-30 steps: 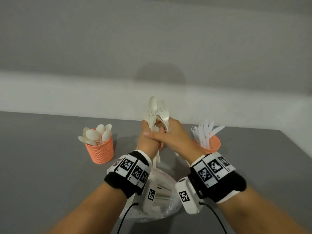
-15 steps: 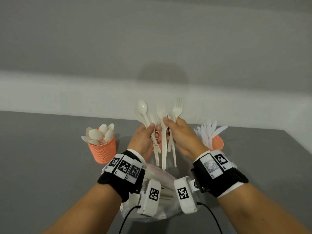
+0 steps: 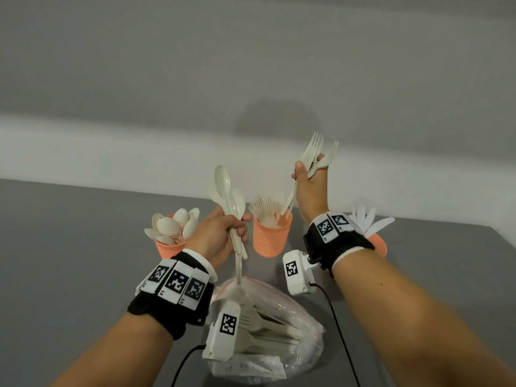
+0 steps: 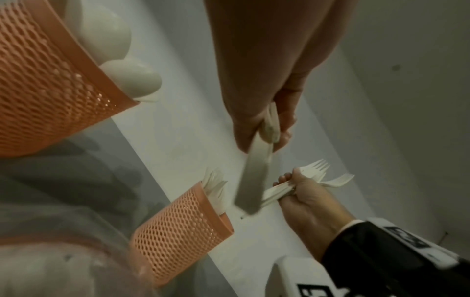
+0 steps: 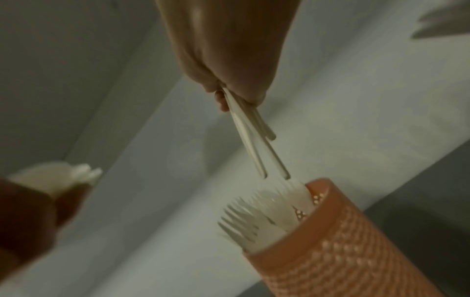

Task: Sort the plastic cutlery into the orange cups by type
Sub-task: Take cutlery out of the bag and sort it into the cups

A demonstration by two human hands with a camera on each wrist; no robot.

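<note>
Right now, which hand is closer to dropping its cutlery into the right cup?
Right hand. Its white plastic forks point handles-down just above the orange mesh cup of forks. The left hand holds white plastic spoons beside the spoon cup, not over it.

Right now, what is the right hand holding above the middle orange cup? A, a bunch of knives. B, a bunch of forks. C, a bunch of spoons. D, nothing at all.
B: the right hand grips a bunch of forks, tines up, with the handle ends just above the middle orange cup, which already holds forks; the spoons are in the left hand.
</note>
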